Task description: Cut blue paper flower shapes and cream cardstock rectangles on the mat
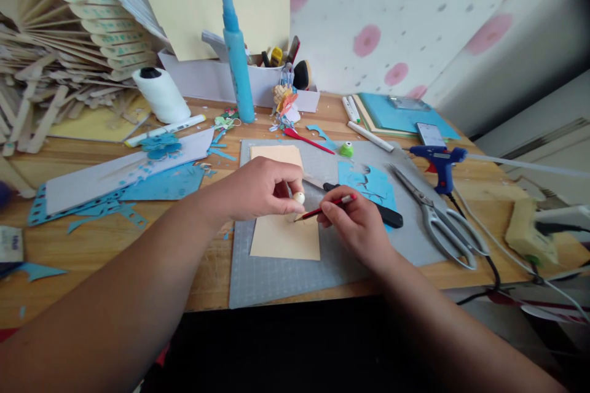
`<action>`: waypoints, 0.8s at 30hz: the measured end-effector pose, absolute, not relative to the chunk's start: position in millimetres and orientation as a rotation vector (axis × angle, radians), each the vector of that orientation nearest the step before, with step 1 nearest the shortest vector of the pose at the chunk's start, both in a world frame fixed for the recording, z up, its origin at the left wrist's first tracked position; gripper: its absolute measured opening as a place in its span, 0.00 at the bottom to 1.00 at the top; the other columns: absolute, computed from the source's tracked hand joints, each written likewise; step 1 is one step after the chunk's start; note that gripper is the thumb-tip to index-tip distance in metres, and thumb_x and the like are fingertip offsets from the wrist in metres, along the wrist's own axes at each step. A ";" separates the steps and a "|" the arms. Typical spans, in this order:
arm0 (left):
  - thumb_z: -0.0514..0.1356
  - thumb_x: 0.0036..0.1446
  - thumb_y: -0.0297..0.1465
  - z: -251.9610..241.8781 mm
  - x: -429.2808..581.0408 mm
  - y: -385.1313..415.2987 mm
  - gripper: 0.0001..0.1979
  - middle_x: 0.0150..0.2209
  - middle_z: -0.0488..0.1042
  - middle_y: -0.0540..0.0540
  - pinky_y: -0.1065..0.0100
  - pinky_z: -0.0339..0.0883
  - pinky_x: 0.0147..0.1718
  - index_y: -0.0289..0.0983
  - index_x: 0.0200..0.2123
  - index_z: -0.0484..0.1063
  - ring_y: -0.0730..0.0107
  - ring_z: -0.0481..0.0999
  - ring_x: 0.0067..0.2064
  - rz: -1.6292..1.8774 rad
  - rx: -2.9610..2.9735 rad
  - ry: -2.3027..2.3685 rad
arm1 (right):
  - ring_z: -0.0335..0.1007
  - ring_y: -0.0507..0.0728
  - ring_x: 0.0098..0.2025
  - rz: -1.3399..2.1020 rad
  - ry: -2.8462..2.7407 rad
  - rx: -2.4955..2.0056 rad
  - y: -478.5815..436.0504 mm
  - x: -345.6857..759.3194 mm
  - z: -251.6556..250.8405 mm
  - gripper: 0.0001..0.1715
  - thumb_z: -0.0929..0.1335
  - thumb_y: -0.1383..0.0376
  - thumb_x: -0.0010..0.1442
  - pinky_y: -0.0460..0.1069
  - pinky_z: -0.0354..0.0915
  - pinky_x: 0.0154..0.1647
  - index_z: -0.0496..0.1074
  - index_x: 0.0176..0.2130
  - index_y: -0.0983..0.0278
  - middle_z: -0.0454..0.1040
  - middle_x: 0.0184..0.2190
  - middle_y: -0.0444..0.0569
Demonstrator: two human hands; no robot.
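Between the thumb and forefinger of my left hand (pixel 270 189) is a small cream-coloured bead (pixel 299 197) with a dark dot on it. My right hand (pixel 354 221) grips a red pencil (pixel 338 201), its dark tip pointing left, just below the bead. Beneath both hands lies a sheet of tan paper (pixel 286 242) on a grey cutting mat (pixel 267 285). Partly covered by my right hand, a black-handled craft knife (pixel 389 216) rests on blue paper with shapes cut out (pixel 385 183).
Large scissors (pixel 431 215) and a blue glue gun (pixel 437 163) with its cord lie at the right. A blue glue bottle (pixel 239 67) stands behind the mat, near a white thread spool (pixel 161 95). Blue paper scraps (pixel 166 184) are at the left.
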State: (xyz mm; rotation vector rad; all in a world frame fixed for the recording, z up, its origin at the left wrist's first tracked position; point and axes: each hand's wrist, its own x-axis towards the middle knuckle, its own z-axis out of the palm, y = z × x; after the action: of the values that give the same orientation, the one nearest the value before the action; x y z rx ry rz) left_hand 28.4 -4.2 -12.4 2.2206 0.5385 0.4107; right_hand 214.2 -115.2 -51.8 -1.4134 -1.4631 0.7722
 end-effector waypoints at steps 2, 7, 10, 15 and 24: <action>0.63 0.50 0.30 -12.5 28.8 -4.0 0.03 0.26 0.74 0.52 0.72 0.64 0.29 0.36 0.27 0.73 0.73 0.73 0.29 0.406 2.199 0.540 | 0.70 0.54 0.24 0.829 -1.465 -1.437 -104.1 214.6 -48.6 0.07 0.64 0.62 0.61 0.49 0.65 0.27 0.65 0.31 0.61 0.74 0.22 0.45; 0.64 0.51 0.29 -11.8 28.5 -4.8 0.04 0.26 0.75 0.52 0.72 0.63 0.28 0.36 0.26 0.73 0.74 0.73 0.29 0.389 2.164 0.531 | 0.67 0.53 0.22 0.875 -1.527 -1.510 -81.8 217.0 -41.3 0.09 0.64 0.62 0.60 0.48 0.63 0.24 0.64 0.28 0.61 0.72 0.20 0.44; 0.65 0.50 0.28 -13.0 28.3 -4.7 0.04 0.25 0.74 0.53 0.73 0.63 0.27 0.36 0.26 0.72 0.75 0.73 0.28 0.406 2.175 0.514 | 0.66 0.52 0.21 0.916 -1.541 -1.524 -72.2 217.6 -37.9 0.10 0.64 0.62 0.59 0.48 0.63 0.24 0.65 0.27 0.62 0.71 0.19 0.43; 0.67 0.49 0.27 -15.8 28.3 -3.1 0.04 0.24 0.74 0.55 0.74 0.61 0.26 0.37 0.27 0.73 0.76 0.72 0.27 0.432 2.200 0.494 | 0.63 0.50 0.19 1.070 -1.565 -1.444 -54.7 215.2 -30.5 0.07 0.65 0.65 0.55 0.45 0.60 0.21 0.66 0.25 0.62 0.68 0.17 0.40; 0.68 0.48 0.24 -14.4 29.1 -3.9 0.06 0.24 0.73 0.55 0.73 0.59 0.27 0.36 0.26 0.73 0.76 0.71 0.26 0.466 2.247 0.477 | 0.65 0.51 0.21 1.365 -1.638 -1.356 -15.3 210.3 -30.3 0.04 0.65 0.65 0.49 0.46 0.61 0.21 0.67 0.24 0.61 0.69 0.18 0.41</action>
State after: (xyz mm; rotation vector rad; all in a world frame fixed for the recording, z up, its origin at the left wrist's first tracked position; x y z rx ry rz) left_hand 29.1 -3.9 -14.4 2.2467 0.4767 0.4661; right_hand 210.3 -15.3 -30.3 -1.3563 -1.6385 1.3648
